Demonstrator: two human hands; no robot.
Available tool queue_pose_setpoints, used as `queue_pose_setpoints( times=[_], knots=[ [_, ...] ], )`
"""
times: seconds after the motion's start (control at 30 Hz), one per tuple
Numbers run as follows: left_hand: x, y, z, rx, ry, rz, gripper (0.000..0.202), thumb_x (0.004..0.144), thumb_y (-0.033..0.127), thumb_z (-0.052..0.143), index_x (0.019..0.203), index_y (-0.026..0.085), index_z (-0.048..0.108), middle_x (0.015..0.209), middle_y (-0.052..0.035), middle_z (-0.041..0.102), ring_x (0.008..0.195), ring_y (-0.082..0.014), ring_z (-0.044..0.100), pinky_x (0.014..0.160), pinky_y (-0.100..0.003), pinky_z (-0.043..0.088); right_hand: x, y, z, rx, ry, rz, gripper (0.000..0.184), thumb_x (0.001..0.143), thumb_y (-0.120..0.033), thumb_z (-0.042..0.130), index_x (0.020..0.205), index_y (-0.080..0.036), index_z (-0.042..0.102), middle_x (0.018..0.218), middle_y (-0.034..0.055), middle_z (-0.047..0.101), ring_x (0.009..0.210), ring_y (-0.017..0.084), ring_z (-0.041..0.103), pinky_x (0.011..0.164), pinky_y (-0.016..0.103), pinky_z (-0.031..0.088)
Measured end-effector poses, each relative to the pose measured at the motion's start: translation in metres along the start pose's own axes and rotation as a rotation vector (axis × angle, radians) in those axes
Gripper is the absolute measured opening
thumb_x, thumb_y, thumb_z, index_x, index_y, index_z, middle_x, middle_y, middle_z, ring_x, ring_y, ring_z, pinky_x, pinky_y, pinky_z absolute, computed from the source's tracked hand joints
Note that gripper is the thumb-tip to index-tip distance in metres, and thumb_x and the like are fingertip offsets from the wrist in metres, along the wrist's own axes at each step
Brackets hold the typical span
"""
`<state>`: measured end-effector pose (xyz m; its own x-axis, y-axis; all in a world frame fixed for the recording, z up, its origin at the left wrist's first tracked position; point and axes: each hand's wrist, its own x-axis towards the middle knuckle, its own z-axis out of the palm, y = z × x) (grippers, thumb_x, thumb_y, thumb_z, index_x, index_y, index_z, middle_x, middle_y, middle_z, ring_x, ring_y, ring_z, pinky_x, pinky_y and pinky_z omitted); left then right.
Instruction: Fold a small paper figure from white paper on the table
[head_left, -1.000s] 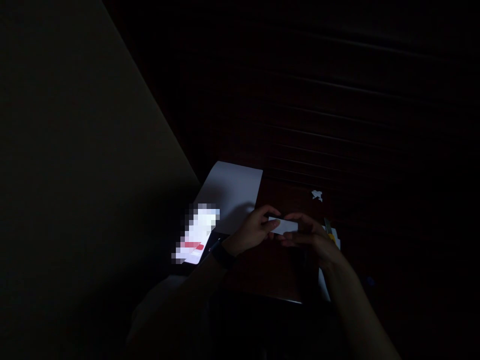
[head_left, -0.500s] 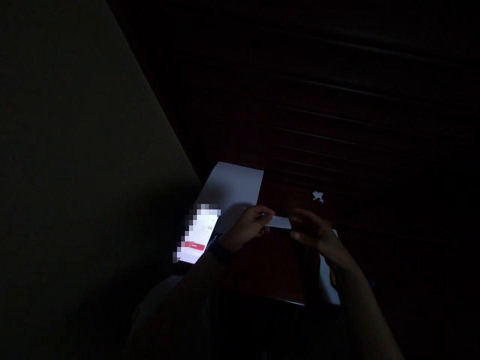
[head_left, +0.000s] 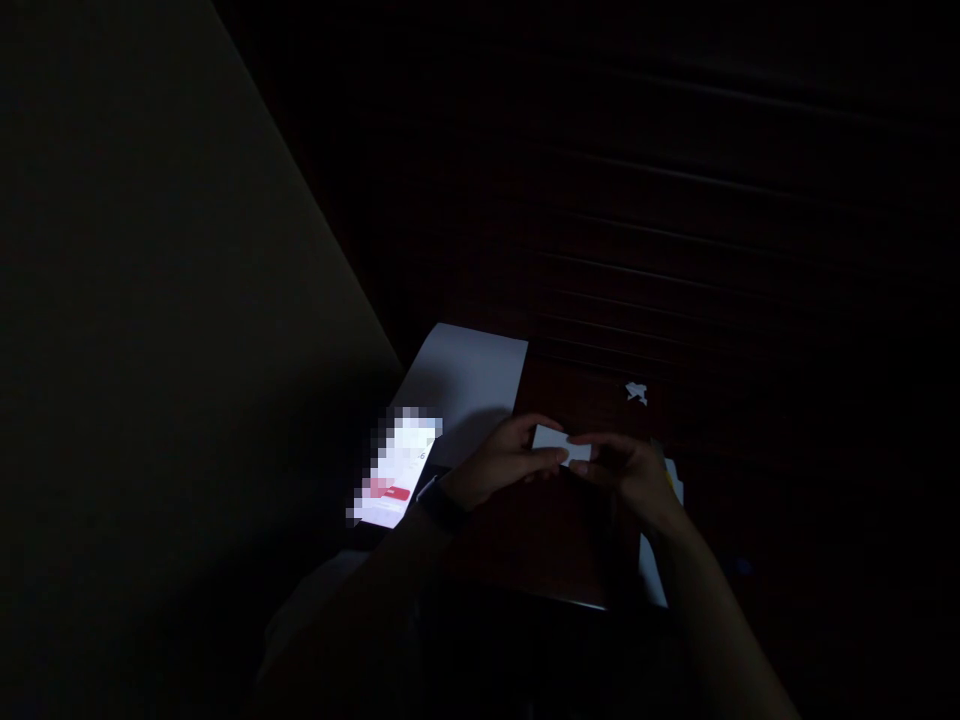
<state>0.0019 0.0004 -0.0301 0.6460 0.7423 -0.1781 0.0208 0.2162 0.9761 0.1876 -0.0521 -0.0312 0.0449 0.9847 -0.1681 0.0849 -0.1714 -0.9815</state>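
Note:
A small white piece of paper (head_left: 551, 439), rectangular in outline, is held between my two hands above the dark reddish table (head_left: 540, 540). My left hand (head_left: 514, 455) pinches its left part, with the thumb lying across the front. At its right end, the thumb and index finger of my right hand (head_left: 626, 470) close on it. Dim light hides whether the paper is folded. A dark band (head_left: 444, 505) circles my left wrist.
A lit phone screen (head_left: 401, 470) glows at the left, partly pixelated. Behind it lies a large white sheet (head_left: 472, 370). Torn white scraps (head_left: 637, 393) lie at the back right. Another pale sheet (head_left: 651, 570) is partly under my right arm. A wall (head_left: 187, 300) rises on the left.
My right hand has moved left and closed on the right end of the paper. My left thumb now lies over the paper, which has tilted to show more of its face.

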Motion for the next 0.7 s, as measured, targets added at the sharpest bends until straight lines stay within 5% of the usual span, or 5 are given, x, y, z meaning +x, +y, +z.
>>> queue_pose_setpoints(
  times=[0.2, 0.3, 0.4, 0.7],
  knots=[
    [0.0019, -0.0036, 0.0037, 0.044, -0.016, 0.048, 0.04, 0.069, 0.02, 0.065, 0.106, 0.014, 0.05, 0.074, -0.002, 0.061, 0.054, -0.0093, 0.057, 0.049, -0.021, 0.045, 0.0004, -0.0015, 0.0007, -0.007, -0.036, 0.004, 0.04, 0.063, -0.033, 0.072, 0.1, -0.022, 0.062, 0.089, 0.0044, 0.067, 0.079, 0.019, 0.061, 0.067, 0.031, 0.048],
    [0.0011, -0.0031, 0.0064, 0.043, -0.022, 0.06, 0.042, 0.068, 0.018, 0.066, 0.107, 0.015, 0.049, 0.068, 0.0009, 0.06, 0.049, -0.0075, 0.055, 0.045, -0.018, 0.043, -0.0006, -0.0038, -0.0001, -0.121, 0.025, 0.028, 0.026, 0.069, -0.041, 0.065, 0.079, -0.017, 0.067, 0.073, 0.0042, 0.066, 0.065, 0.016, 0.059, 0.058, 0.026, 0.044],
    [0.0009, -0.0057, 0.0079, 0.044, -0.023, 0.032, 0.043, 0.068, 0.02, 0.067, 0.107, 0.015, 0.049, 0.068, 0.0002, 0.06, 0.049, -0.0094, 0.057, 0.041, -0.018, 0.044, -0.0013, -0.0035, -0.0013, -0.176, 0.068, 0.049, 0.031, 0.067, -0.045, 0.065, 0.064, -0.014, 0.065, 0.058, 0.0023, 0.061, 0.051, 0.012, 0.052, 0.047, 0.023, 0.038],
    [0.0049, -0.0105, 0.0068, -0.014, 0.04, -0.016, 0.034, 0.071, 0.025, 0.065, 0.099, 0.013, 0.05, 0.074, -0.0061, 0.063, 0.058, -0.0157, 0.064, 0.046, -0.025, 0.052, -0.0032, -0.0064, 0.0013, -0.16, 0.153, 0.032, 0.033, 0.067, -0.047, 0.065, 0.066, -0.014, 0.066, 0.052, 0.0008, 0.056, 0.048, 0.011, 0.047, 0.045, 0.022, 0.035]
  ],
)
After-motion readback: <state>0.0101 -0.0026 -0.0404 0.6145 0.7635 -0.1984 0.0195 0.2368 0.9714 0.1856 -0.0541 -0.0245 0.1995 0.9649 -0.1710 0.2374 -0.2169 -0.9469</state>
